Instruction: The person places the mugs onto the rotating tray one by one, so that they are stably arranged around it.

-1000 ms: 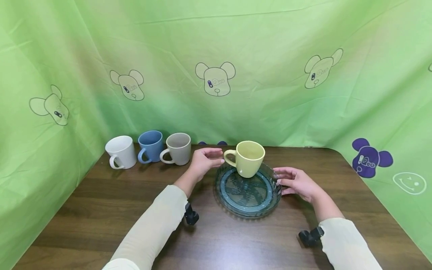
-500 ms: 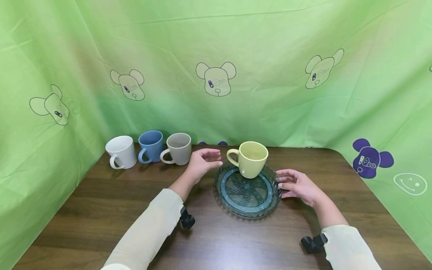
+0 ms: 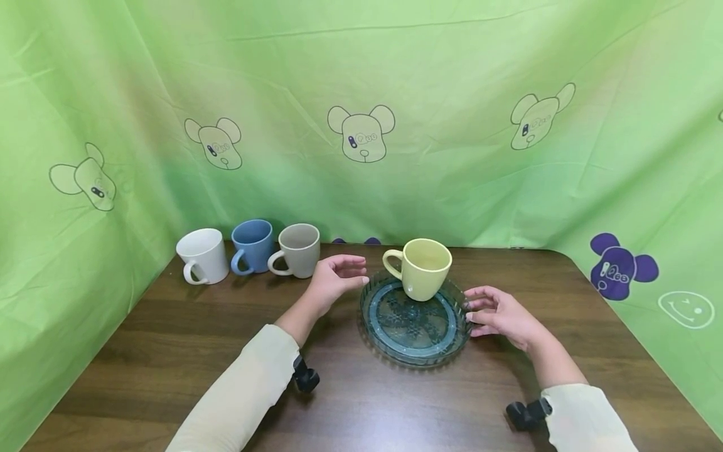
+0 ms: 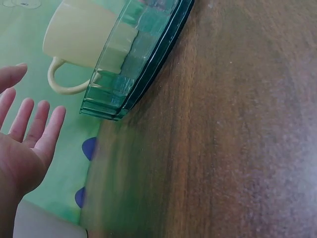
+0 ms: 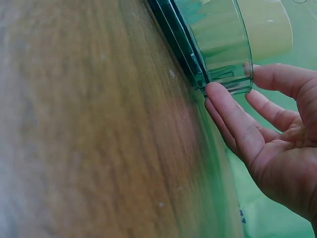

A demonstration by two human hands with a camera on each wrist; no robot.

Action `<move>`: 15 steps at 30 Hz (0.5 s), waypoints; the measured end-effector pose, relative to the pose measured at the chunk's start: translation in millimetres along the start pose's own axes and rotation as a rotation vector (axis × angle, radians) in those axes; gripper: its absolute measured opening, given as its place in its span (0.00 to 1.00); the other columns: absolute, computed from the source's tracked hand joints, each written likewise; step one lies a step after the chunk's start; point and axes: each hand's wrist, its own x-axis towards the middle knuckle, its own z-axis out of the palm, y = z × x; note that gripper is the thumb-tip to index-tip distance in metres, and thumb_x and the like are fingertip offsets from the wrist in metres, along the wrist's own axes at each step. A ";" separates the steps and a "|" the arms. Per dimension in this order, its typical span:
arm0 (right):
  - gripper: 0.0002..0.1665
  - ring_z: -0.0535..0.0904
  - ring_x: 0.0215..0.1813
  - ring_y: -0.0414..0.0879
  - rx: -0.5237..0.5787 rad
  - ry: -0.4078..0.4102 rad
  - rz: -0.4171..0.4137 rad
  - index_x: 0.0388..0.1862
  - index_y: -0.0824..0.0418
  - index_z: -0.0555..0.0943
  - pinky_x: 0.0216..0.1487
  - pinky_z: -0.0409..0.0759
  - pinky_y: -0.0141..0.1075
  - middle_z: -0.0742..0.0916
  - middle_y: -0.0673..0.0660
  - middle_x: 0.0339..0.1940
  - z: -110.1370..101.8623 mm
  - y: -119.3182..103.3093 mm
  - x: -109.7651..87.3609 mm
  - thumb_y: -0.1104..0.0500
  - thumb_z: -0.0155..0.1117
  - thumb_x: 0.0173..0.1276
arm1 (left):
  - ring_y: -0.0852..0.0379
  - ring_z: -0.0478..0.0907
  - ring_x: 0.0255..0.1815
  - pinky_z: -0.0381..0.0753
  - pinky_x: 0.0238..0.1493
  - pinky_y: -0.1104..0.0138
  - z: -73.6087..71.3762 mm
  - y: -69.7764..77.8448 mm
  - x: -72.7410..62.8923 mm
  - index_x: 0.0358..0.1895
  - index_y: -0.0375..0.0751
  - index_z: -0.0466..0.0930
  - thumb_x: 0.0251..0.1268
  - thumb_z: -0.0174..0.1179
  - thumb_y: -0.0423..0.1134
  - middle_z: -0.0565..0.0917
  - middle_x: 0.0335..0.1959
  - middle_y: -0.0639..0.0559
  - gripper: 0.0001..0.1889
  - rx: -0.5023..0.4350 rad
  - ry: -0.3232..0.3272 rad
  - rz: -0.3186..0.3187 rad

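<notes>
Yellow mug (image 3: pixel 427 271) upright inside the far part of the round green glass dish (image 3: pixel 412 329), with its handle (image 3: pixel 392 253) out to the dish's left. Left hand (image 3: pixel 329 285) just left of the dish, with fingers and thumb spread and holding nothing, nearer of the two to that handle. From left hand to mug: a little way right, handle first. Right hand (image 3: pixel 504 317) at the right side of the dish, with loose fingers touching the glass; cannot tell how hard. White mug (image 3: pixel 211 254), blue mug (image 3: pixel 257 246) and grey mug (image 3: pixel 302 250) in a row left of the dish, on the wooden table (image 3: pixel 395 408).
</notes>
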 end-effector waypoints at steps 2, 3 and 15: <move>0.34 0.82 0.41 0.49 -0.003 0.001 0.002 0.64 0.81 0.58 0.42 0.86 0.49 0.73 0.76 0.53 0.7 -1.0 -0.5 0.73 0.61 0.64 | 0.37 0.79 0.54 0.84 0.50 0.61 -1.2 0.1 -1.4 0.55 0.25 0.77 0.51 0.68 0.21 0.84 0.50 0.38 0.24 0.012 -0.005 0.013; 0.34 0.82 0.41 0.49 -0.005 0.001 0.002 0.64 0.81 0.58 0.42 0.86 0.48 0.73 0.77 0.53 1.0 -1.6 -1.1 0.73 0.60 0.64 | 0.38 0.80 0.54 0.84 0.50 0.61 -1.8 0.1 -2.2 0.55 0.25 0.77 0.51 0.68 0.21 0.84 0.50 0.39 0.24 0.013 -0.006 0.017; 0.31 0.82 0.39 0.47 -0.045 0.001 0.011 0.61 0.81 0.59 0.40 0.87 0.48 0.76 0.70 0.48 1.8 -5.8 -2.1 0.69 0.62 0.66 | 0.47 0.82 0.51 0.82 0.53 0.61 -7.7 3.5 -12.6 0.55 0.29 0.79 0.52 0.68 0.22 0.84 0.49 0.41 0.23 -0.027 0.016 0.040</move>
